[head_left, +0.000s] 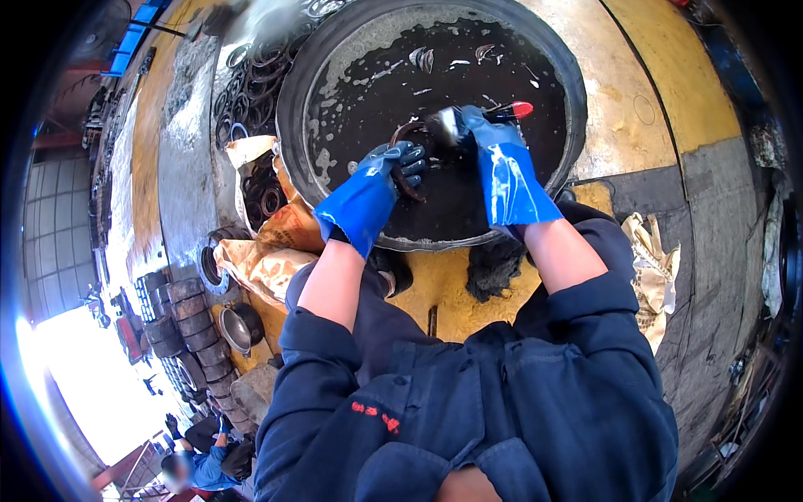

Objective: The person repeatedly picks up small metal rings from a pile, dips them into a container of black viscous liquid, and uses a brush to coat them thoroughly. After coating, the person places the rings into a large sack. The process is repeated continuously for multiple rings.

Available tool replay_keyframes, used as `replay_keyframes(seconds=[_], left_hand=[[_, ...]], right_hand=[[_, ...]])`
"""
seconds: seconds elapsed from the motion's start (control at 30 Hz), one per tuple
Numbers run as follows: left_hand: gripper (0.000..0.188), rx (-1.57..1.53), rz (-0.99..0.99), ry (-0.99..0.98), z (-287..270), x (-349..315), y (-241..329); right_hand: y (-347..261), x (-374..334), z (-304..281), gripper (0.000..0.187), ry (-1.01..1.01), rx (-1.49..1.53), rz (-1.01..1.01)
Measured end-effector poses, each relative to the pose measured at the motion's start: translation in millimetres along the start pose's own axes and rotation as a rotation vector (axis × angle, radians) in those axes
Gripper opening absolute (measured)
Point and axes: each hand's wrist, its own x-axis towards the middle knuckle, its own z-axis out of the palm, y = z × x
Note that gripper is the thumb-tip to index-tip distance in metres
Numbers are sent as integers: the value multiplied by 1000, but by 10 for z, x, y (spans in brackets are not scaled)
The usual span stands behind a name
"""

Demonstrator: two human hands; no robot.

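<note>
Ring (407,187) sits in the curled left hand (386,170), brush (447,127) in the closed right hand (493,138), over a basin (294,117) of liquid (447,213).

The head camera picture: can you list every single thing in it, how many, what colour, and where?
Here is what I can make out; the rim is too crowded to sort.
Ring: one, brown, in the left hand
Brush: one, red-tipped handle, in the right hand
Tub: one, black, below both hands
Liquid: dark, pale froth, inside the tub
Loose rings: many, mostly dark, left of the tub
Torn sack: count unclear, tan, by the tub's left side
Crumpled sack: one, beige, right of the person
Pan: one, grey, lower left
Co-worker: one, blue top, bottom left
Jacket: one, navy, on the person
Left hand: one, blue glove
Right hand: one, blue glove
</note>
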Motion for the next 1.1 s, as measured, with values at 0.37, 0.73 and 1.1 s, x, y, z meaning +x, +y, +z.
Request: replay_keyframes(seconds=[0.37,0.73,1.1], left_hand=[[23,224,-10,683,345,26,-41],[24,168,249,471,200,-85,165],[28,257,320,431,193,-133,268]], right_hand=[[148,-282,277,34,-391,-134,117],[-64,-343,-36,31,-156,-341,-66],[156,-125,-19,24,3,-196,-327]])
